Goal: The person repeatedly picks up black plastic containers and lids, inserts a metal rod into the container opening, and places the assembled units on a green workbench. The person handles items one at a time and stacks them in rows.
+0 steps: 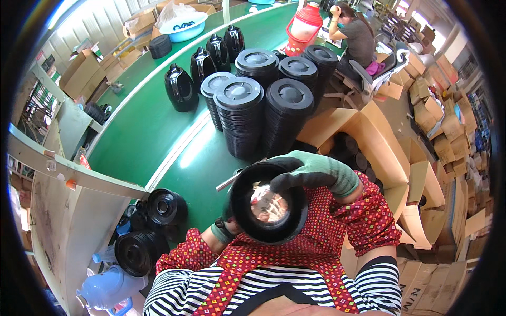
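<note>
Container, between hands, right gripping rim

Black vessel: round and hollow, with a dark, slightly shiny wall
Mouth: wide, turned up toward the head camera
Inner end: a bright, pale disc; opening or reflective surface, cannot tell
Place: raised off the tabletop, just beyond its near edge
Hold: right hand over the far rim, thumb inside
Metal rod: thin, silvery, slanting out past the vessel's left side, its other end hidden
</note>
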Demonstrator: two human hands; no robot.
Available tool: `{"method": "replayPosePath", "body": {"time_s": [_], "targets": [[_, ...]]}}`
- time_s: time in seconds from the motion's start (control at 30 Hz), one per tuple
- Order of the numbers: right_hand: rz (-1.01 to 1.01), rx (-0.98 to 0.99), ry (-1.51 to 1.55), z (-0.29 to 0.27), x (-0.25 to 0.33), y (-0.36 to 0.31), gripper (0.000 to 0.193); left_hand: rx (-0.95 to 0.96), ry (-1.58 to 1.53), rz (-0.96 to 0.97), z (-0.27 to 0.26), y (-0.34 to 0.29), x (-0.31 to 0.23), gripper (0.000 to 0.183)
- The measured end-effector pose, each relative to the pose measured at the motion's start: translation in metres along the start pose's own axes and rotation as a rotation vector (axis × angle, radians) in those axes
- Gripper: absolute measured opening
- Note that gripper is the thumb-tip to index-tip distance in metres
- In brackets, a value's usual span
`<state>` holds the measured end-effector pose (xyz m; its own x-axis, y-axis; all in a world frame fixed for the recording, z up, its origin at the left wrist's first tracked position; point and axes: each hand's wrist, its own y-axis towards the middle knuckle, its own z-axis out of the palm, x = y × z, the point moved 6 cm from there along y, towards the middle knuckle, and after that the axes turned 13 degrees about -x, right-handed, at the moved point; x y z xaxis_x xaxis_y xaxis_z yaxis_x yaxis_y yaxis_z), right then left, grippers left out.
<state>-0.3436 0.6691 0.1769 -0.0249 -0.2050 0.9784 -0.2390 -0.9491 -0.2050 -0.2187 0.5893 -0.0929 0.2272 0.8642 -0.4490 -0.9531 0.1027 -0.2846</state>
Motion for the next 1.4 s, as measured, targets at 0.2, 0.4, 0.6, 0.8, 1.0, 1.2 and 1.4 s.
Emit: {"method": "replayPosePath", "body": {"time_s": [0.2,0.4,0.6,0.8,1.0,1.2,1.4], "targets": [[-0.652,-0.644,-0.728,-0.060,0.052,0.035,0.031,-0.069,-0.107,0.120,-0.018,-0.003,-0.031,0.064],[-0.017,-0.993,-1.553,-0.134,0.016,0.074,0.098,-0.152,-0.202,0.236,-0.029,-0.009,-0.060,0.061],[0.214,-0.965,-1.526,-0.129,0.003,0.087,0.106,-0.189,-0.210,0.275,-0.034,-0.021,-0.070,0.058],[-0.060,-1.158,-1.420,-0.139,0.004,0.058,0.098,-0.175,-0.179,0.240,-0.033,-0.021,-0.064,0.056],[-0.613,-0.901,-0.771,-0.036,0.006,-0.050,0.096,-0.093,-0.042,0.091,-0.021,-0.005,-0.031,0.053],[-0.432,-0.903,-0.754,0.009,-0.036,-0.120,0.107,0.013,0.098,-0.078,-0.007,0.015,0.014,0.052],[-0.450,-0.958,-0.636,0.013,-0.064,-0.155,0.109,0.108,0.173,-0.089,0.011,0.019,0.023,0.050]]}}
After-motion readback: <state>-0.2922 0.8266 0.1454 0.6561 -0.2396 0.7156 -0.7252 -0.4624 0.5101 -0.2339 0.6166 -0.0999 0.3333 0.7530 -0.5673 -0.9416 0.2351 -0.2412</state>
